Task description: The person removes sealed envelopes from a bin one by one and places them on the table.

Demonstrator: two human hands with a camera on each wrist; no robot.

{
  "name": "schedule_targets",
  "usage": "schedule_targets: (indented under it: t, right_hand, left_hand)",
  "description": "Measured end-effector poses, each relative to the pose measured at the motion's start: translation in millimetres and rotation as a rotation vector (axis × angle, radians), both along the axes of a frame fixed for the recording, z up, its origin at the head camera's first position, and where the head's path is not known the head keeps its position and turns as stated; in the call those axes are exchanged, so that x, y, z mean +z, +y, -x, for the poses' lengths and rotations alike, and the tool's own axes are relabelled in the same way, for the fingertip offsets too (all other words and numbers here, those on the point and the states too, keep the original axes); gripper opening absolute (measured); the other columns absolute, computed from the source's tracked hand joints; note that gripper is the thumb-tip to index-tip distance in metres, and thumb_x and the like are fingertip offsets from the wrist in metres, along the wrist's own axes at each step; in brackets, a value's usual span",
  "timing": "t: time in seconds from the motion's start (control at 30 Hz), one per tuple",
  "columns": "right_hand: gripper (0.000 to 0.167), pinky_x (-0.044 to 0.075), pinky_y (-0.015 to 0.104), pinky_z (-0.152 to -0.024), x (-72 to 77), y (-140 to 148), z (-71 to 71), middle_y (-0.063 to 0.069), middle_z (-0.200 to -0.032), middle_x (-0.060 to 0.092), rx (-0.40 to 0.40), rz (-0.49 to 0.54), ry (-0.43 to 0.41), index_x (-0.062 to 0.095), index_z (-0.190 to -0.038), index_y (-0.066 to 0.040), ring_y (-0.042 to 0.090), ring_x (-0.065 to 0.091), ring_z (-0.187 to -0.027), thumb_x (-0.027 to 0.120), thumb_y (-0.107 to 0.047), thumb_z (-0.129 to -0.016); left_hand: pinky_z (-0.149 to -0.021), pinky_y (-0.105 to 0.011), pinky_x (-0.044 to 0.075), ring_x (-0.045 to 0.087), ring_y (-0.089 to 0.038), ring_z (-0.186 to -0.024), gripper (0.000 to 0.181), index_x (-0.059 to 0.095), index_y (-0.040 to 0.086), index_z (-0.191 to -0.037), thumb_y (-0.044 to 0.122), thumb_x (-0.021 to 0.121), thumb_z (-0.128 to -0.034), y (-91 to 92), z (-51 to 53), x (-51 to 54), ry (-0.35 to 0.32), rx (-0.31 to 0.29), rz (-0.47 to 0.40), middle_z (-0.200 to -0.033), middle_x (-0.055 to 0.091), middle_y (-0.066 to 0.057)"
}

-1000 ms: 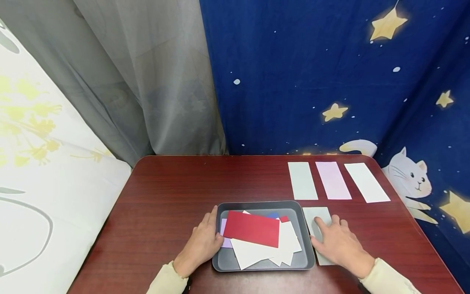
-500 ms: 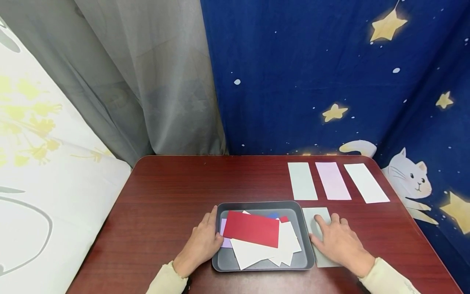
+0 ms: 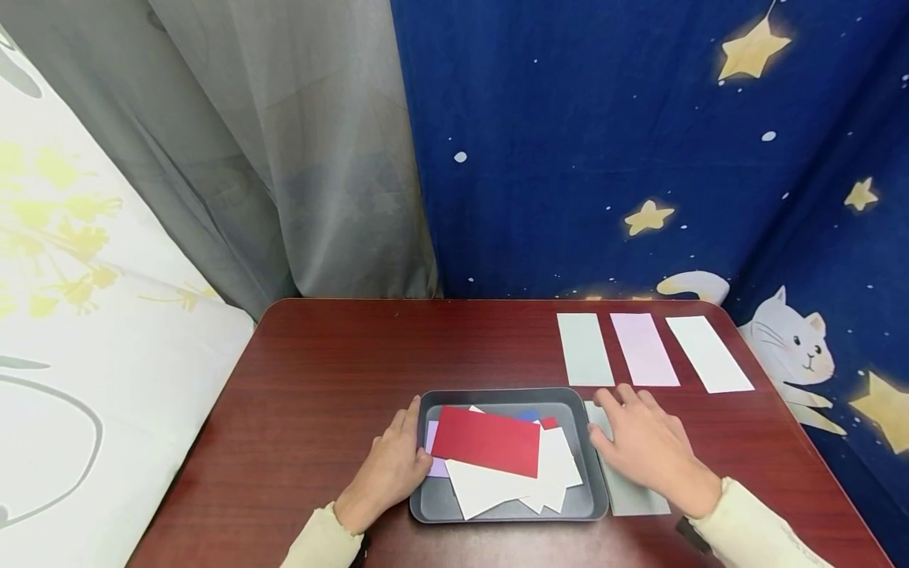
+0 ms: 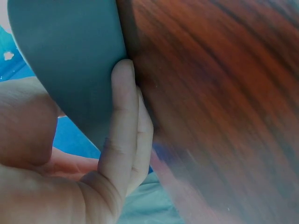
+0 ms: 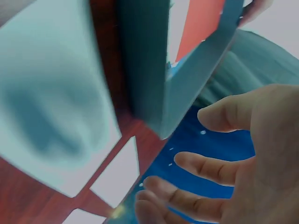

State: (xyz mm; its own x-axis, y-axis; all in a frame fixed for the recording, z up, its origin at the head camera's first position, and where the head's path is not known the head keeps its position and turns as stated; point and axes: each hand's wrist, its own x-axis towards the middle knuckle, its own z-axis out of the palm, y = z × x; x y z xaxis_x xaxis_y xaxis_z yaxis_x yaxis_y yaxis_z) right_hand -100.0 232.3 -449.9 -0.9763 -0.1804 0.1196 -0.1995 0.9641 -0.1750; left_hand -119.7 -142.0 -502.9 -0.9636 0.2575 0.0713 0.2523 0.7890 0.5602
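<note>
A dark grey tray (image 3: 507, 513) sits on the table, holding a loose pile of cards with a red card (image 3: 486, 442) on top. My left hand (image 3: 387, 465) grips its left rim; in the left wrist view the fingers lie along the outer wall (image 4: 74, 60) with the thumb on the other side. My right hand (image 3: 649, 442) hovers over a pale grey-green card (image 3: 632, 497) lying right of the tray, partly hiding it. In the right wrist view its fingers (image 5: 205, 168) are spread and loosely bent, holding nothing, apart from the card (image 5: 56, 93).
At the back right lie a pale green card (image 3: 585, 349), a pale pink card (image 3: 645, 349) and a white card (image 3: 710, 353) in a row. White cards (image 3: 490, 489), a purple one (image 3: 438, 465) and a bit of blue show in the tray. Curtains (image 3: 568, 158) hang behind the table (image 3: 341, 347).
My right hand has lifted off the grey-green card and moved slightly up and left, showing more of the card's lower end. The left hand and tray have stayed put.
</note>
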Motion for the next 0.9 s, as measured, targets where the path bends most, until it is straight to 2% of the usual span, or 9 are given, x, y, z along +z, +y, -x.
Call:
schedule_targets:
  t: [0.17,0.27,0.4,0.53,0.67,0.9]
  right_hand:
    - [0.039,0.058,0.045,-0.059,7.6,-22,4.5,0.012,-0.115,0.07,0.109,-0.002,0.049,0.073,-0.121,-0.01,0.031,0.063,-0.097,0.082,-0.03,-0.089]
    - [0.04,0.058,0.042,-0.061,7.4,-37,7.0,0.008,-0.112,0.069,0.188,-0.005,0.059,0.072,-0.121,-0.012,0.032,0.065,-0.103,0.084,-0.03,-0.088]
    - [0.045,0.057,0.037,-0.06,5.9,-55,9.9,0.006,-0.112,0.068,0.272,-0.013,0.031,0.071,-0.124,-0.012,0.029,0.063,-0.1,0.087,-0.031,-0.086]
    - [0.05,0.06,0.041,-0.067,3.3,-72,13.2,0.01,-0.118,0.071,0.344,-0.016,0.003,0.071,-0.128,-0.009,0.028,0.062,-0.1,0.087,-0.032,-0.086]
    - [0.052,0.061,0.046,-0.078,0.1,-85,17.6,0.01,-0.121,0.071,0.4,-0.028,-0.013,0.072,-0.13,-0.008,0.029,0.063,-0.104,0.087,-0.032,-0.086]
    - [0.062,0.061,0.045,-0.079,-6.1,-104,24.9,0.011,-0.13,0.07,0.455,-0.064,-0.062,0.071,-0.14,-0.009,0.029,0.062,-0.111,0.088,-0.036,-0.086]
  left_hand:
    - [-0.07,-0.044,0.061,0.063,-0.024,-0.072,0.083,0.042,-0.013,-0.16,-0.002,0.074,-0.0846,-1.1,-0.6,0.5,0.0,0.002,-0.004,-0.133,0.063,-0.024]
    - [-0.071,-0.044,0.061,0.063,-0.023,-0.074,0.083,0.042,-0.012,-0.16,-0.002,0.074,-0.0851,-1.4,-0.6,0.7,0.002,0.0,0.0,-0.133,0.063,-0.024]
    - [-0.074,-0.046,0.061,0.065,-0.024,-0.08,0.082,0.042,-0.012,-0.161,-0.001,0.074,-0.0858,-1.1,-0.7,1.0,-0.001,-0.004,0.005,-0.134,0.063,-0.023]
    - [-0.076,-0.046,0.062,0.066,-0.025,-0.083,0.082,0.042,-0.012,-0.161,-0.001,0.075,-0.086,-0.4,-1.0,0.9,0.0,-0.006,0.006,-0.133,0.063,-0.024]
    - [-0.074,-0.044,0.062,0.065,-0.024,-0.082,0.082,0.042,-0.012,-0.16,-0.002,0.075,-0.086,-0.1,-1.4,0.9,0.004,-0.006,0.001,-0.133,0.063,-0.024]
    - [-0.074,-0.045,0.061,0.065,-0.023,-0.082,0.082,0.043,-0.012,-0.16,-0.002,0.075,-0.0854,-0.4,-2.7,0.7,0.018,-0.003,0.012,-0.132,0.064,-0.023]
